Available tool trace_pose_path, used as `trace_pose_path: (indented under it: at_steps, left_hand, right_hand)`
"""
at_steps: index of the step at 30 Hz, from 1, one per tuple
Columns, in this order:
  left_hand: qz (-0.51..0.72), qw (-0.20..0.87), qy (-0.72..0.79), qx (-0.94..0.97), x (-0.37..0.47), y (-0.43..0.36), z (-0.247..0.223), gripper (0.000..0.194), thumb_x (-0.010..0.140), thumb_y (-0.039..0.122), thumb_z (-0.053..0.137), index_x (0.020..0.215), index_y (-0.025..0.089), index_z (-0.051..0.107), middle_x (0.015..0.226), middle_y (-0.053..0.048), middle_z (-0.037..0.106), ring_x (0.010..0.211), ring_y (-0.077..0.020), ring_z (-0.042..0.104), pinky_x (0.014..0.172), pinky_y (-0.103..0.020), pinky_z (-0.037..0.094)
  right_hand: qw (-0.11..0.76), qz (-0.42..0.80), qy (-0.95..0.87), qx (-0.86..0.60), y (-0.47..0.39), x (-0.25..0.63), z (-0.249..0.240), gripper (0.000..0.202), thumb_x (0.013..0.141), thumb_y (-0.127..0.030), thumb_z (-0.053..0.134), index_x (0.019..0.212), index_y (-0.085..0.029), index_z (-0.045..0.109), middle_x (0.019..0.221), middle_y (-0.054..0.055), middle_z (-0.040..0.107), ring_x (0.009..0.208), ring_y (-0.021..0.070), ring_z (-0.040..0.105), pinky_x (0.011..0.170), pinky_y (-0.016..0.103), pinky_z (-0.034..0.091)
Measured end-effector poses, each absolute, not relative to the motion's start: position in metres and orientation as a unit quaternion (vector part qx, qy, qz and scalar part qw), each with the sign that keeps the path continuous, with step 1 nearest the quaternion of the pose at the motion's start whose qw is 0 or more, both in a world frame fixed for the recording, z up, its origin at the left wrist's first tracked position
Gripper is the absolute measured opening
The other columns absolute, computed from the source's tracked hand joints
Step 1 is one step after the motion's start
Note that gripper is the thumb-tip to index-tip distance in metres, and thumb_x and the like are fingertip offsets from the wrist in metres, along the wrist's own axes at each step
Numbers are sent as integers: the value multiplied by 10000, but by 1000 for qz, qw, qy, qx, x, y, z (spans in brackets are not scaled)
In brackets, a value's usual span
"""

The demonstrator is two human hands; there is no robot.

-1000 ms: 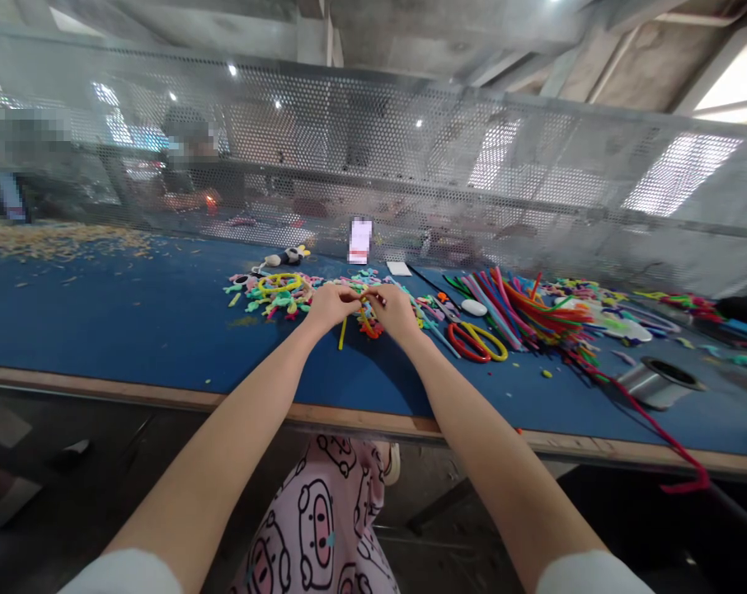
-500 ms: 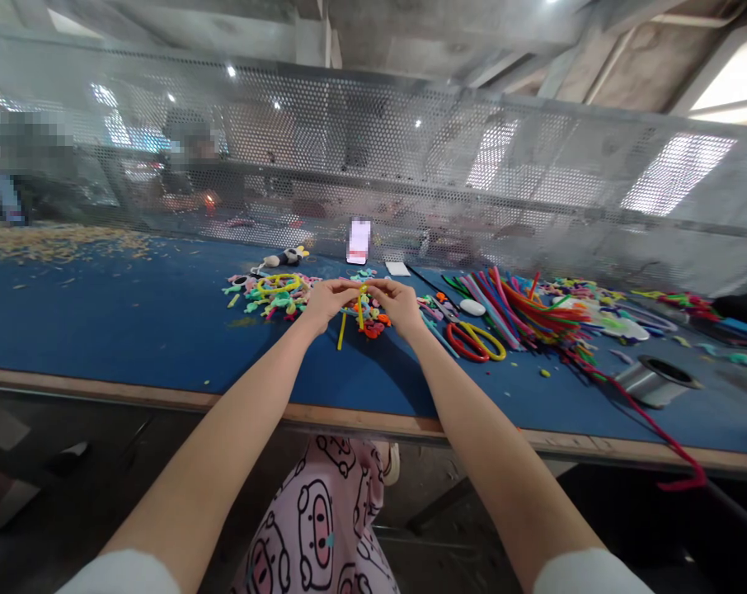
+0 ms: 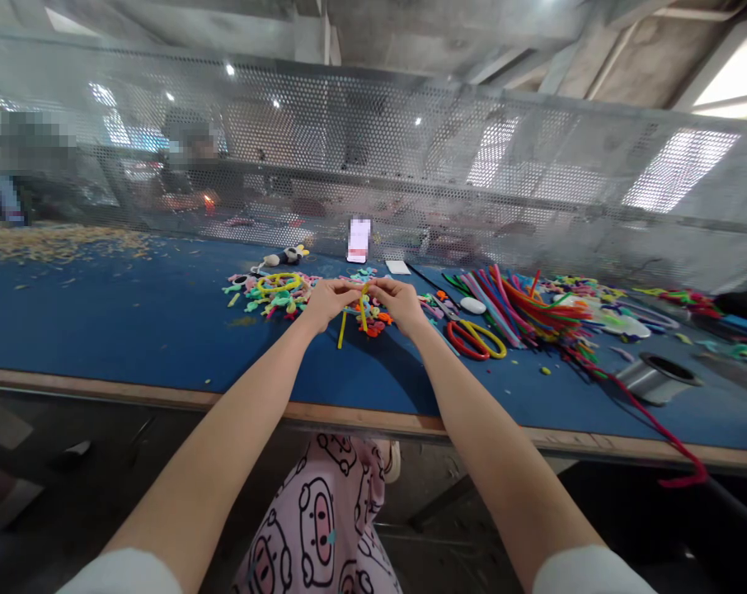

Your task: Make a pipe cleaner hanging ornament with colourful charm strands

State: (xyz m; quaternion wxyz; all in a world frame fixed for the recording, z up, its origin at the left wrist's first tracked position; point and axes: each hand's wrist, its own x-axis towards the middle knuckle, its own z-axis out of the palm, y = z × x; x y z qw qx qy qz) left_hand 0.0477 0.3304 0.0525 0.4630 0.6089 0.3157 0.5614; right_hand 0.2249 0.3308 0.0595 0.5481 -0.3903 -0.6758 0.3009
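L hand [image 3: 328, 304] and R hand [image 3: 400, 301] met nearly fingertip to fingertip above the blue worktable [image 3: 132, 330], both pinching the top of a yellow chenille stem [image 3: 364, 313]. Its lower part hung loose btwn them, in front of a pile of small coloured twisted pieces [image 3: 274, 305]. Another yellow length [image 3: 342, 332] hung just below L hand; couldn't tell if it was the same stem. Exact fingertip placement was too small to read.

Imo, doing this well called for thumb + index tips close in on either side of the pinch pt, w/ light, even pressure, so the stem didn't flatten or kink off-line. Loose end was best kept clear of the pile, where it could've snagged. Red-and-yellow-handled scissors [image 3: 463, 324] lay right of R hand, well apart, beside a bundle of coloured stems [image 3: 525, 309]: prob. out of the way there.
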Motion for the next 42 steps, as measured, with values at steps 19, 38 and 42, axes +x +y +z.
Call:
trace_pose_path:
  at_steps: [19,38,42]
  left_hand:
    - [509,546,306,591,49,332,53,232,696,197,827,894,114,739,767,-35,737,727,-139,690,856,-359,578]
    - [511,623,334,490,47,337,58,102,752,198,760,811,157,688,719,-34,707,713,-129,681,759,-277,588]
    - [514,628,329,482,48,331,61,95,736,145,754,787,144,674,701,-2,686,638,-82,640,721,-232,552]
  right_hand:
    - [552,300,-659,-414,331,223,57,307,713,-427,738,907,-192,770,858,43,761,716,157,650,690,303,541]
    - [549,178,-749,-324,326,225,57,267,787,-526,732,821,-272,806,869,58,755,805,201,651,748,358,500]
    - [544,177,-732,-370,328,225,56,348,773,-571,726,767,-227,780,794,48,734,749,186,625,703,329,485]
